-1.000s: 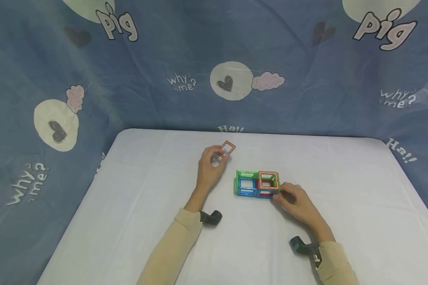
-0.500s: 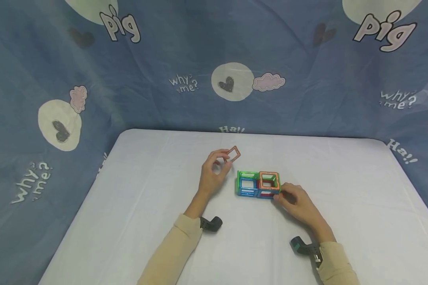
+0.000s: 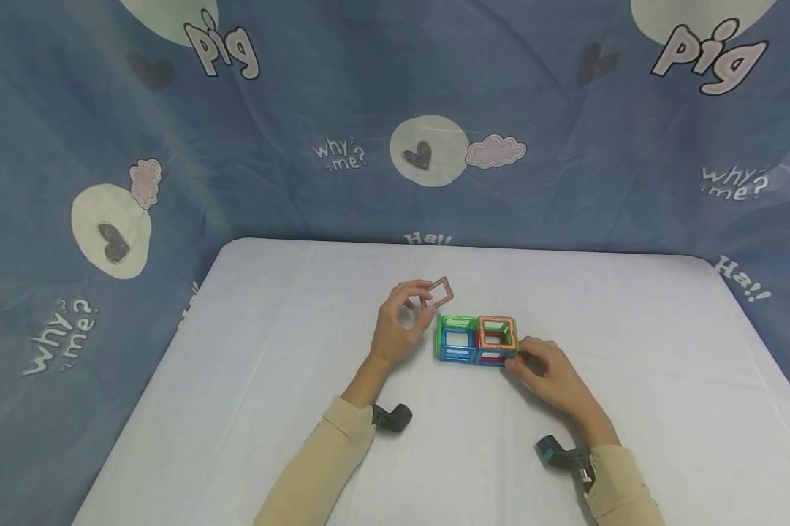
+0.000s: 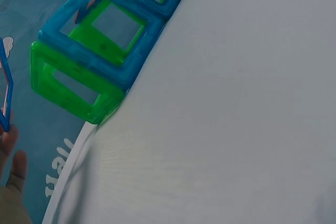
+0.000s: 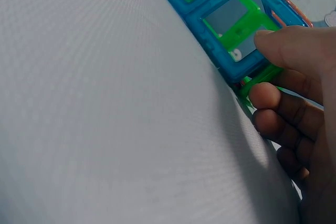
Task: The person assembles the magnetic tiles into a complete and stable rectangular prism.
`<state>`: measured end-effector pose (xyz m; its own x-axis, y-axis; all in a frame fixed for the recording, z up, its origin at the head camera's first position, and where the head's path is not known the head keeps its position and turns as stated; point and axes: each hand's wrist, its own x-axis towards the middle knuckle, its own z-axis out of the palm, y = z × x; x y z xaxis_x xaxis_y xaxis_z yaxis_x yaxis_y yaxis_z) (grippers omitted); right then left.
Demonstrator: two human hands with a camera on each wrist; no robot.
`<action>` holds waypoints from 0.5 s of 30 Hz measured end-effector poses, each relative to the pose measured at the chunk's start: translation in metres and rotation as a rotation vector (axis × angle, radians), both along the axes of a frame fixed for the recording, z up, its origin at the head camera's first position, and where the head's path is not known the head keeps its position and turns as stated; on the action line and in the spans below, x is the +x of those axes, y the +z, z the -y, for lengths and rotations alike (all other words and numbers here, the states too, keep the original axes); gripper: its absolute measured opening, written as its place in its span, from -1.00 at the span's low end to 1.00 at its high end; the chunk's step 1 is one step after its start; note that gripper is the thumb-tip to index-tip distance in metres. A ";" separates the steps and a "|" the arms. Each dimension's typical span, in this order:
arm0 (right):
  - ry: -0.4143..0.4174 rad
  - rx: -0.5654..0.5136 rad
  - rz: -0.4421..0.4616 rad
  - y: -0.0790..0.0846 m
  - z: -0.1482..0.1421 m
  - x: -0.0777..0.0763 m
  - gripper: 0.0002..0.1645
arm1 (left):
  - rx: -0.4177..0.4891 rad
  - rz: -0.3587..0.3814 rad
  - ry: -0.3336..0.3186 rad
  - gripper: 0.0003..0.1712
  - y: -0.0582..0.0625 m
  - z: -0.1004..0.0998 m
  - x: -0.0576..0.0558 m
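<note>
My left hand (image 3: 397, 321) pinches a square magnetic tile (image 3: 449, 287) between thumb and fingers, tilted, just behind and left of a two-cube block. It looks orange in the head view, but its edge shows blue in the left wrist view. The block of magnetic tiles (image 4: 86, 59) has blue front frames, green ends and some red inside. An orange tile (image 3: 497, 319) tops its right cube; the left cube's top shows no orange tile. At the block's right end, my right hand (image 3: 555, 376) grips the corner, its thumb (image 5: 289, 48) against the blue front frame and curled fingers by the green side.
The block stands on a white-covered table (image 3: 631, 329). Behind it hangs a blue printed cloth (image 3: 270, 183). A black wrist camera (image 3: 392, 418) is strapped to the left wrist, another camera (image 3: 555, 453) to the right.
My left hand has brought the orange tile to the right and nearer, closer to the block's left cube, turning it a little. The right hand and the block stay put.
</note>
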<state>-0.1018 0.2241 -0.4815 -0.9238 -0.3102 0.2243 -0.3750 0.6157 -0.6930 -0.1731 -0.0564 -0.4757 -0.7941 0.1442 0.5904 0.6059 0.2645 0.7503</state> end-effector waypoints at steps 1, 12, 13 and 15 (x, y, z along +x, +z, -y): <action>0.000 0.001 -0.001 0.000 0.000 0.000 -0.90 | -0.002 -0.002 -0.003 -0.80 0.001 -0.001 0.001; -0.006 0.004 -0.002 0.000 0.001 0.000 -0.90 | -0.026 -0.017 -0.067 -0.77 0.026 -0.004 0.022; -0.008 0.005 -0.002 0.000 0.001 0.000 -0.90 | -0.029 -0.019 -0.068 -0.77 0.023 -0.005 0.021; -0.011 0.005 -0.002 -0.001 0.001 0.000 -0.89 | -0.036 -0.020 -0.071 -0.77 0.016 -0.005 0.019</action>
<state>-0.1017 0.2233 -0.4820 -0.9266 -0.3015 0.2247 -0.3698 0.6230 -0.6893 -0.1539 -0.0515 -0.4595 -0.7693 0.2209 0.5994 0.6387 0.2473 0.7286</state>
